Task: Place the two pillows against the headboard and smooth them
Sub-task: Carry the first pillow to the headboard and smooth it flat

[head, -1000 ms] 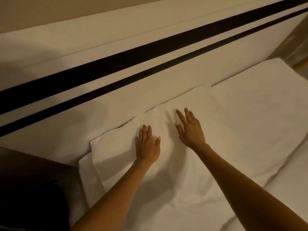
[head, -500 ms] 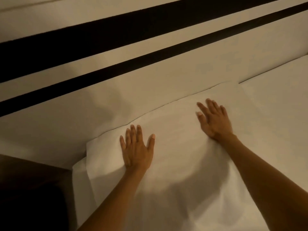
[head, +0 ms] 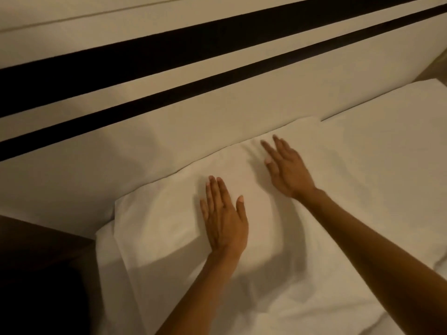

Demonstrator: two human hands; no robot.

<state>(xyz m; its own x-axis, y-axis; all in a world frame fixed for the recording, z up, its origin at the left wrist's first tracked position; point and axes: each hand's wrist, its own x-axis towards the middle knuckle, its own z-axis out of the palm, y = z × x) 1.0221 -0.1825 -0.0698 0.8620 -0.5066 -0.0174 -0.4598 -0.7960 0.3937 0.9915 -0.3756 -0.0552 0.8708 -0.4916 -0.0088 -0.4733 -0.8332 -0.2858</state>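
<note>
Two open hands flat on a white pillow at the headboard.

The fingers (head: 215,189) of the left hand (head: 223,221) lie straight and close together, thumb spread, palm pressed on the soft white fabric pillow (head: 169,226); nothing is gripped. The right hand (head: 287,170) is likewise open, fingers extended and slightly fanned, resting on the same pillow nearer its far edge. That pillow lies with its long far edge against the cream padded headboard with two dark horizontal stripes (head: 217,112). To the right, a second white pillow (head: 387,141) lies just beside it, also along the headboard. A dark brown bedside surface (head: 36,274) sits at the left.
</note>
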